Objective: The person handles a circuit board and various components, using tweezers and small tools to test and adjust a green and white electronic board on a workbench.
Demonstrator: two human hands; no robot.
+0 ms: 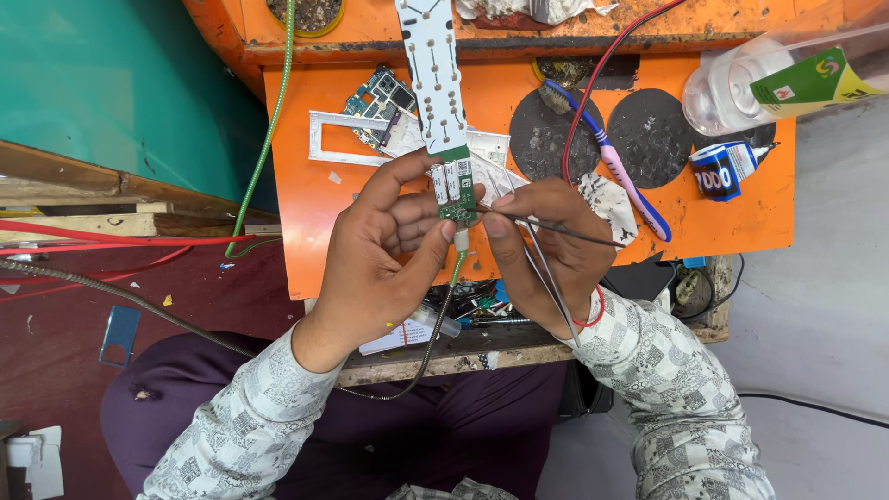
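While left hand (380,255) pinches a small green circuit board (457,190), right hand (546,250) grips tweezers (546,268), orange counter (306,185) beneath.

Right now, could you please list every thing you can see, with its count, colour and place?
small circuit board: one, green, pinched between both hands
tweezers: one, metal, in the right hand
braided cable: one, green-grey, plugged into the board's lower end
white strip: one, above the board
phone board: one, dark, top left of the mat
toothbrush: one, blue and pink, on the mat
orange mat: one, on the workbench
plastic bottle: one, clear, lying top right
small tube: one, blue and white, below the bottle
left hand: holds the board
right hand: holds tweezers and board
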